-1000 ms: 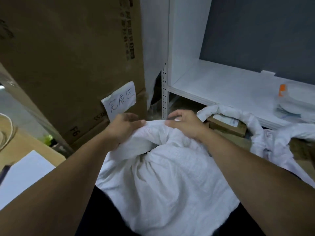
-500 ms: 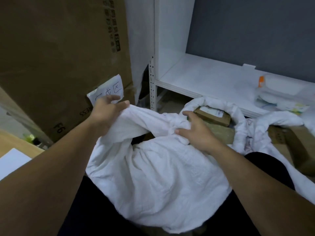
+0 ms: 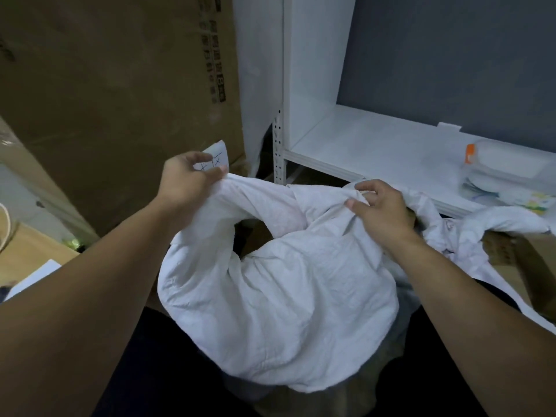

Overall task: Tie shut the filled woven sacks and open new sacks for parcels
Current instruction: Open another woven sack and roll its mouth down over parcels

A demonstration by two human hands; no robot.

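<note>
Sack (image 3: 282,284), white woven: below the shelf (image 3: 391,149), in front of person. Left hand (image 3: 185,182) pinches its mouth edge; right hand (image 3: 380,209) grips gathered fabric. Second sack (image 3: 496,224): right of first.

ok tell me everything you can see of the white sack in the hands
The white woven sack looks like crinkled woven plastic, its body bulging and full, sitting low between the person's forearms. Its mouth is not tied: the left hand pinches one stretch of the rim pulled up and out, the right hand grips bunched fabric opposite, and a dark gap shows beneath the taut strip between them.
</note>
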